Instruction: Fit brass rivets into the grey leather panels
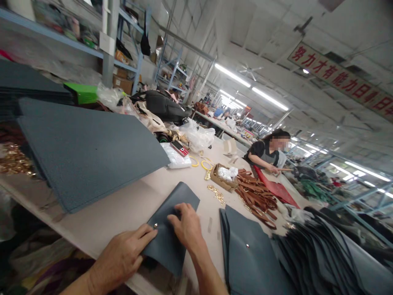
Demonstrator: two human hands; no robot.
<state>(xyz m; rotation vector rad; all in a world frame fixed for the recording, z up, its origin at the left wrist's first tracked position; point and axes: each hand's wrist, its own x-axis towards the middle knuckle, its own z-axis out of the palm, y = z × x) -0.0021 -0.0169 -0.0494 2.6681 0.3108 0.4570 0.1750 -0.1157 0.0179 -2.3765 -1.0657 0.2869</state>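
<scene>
Blue-grey sheet (166, 246): your left hand (121, 250) pinches it beside the stud (155, 225); your open right hand (188, 227) touches beyond the stud. You're likely lining it up; that needs steady fingers.

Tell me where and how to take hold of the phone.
Best to pinch the phone across its narrow width, one long edge each side near the middle, coming from above and the near side. It lies face up on the white packet, keys showing, with nothing over it; the crumpled plastic sits just beyond it.
</scene>
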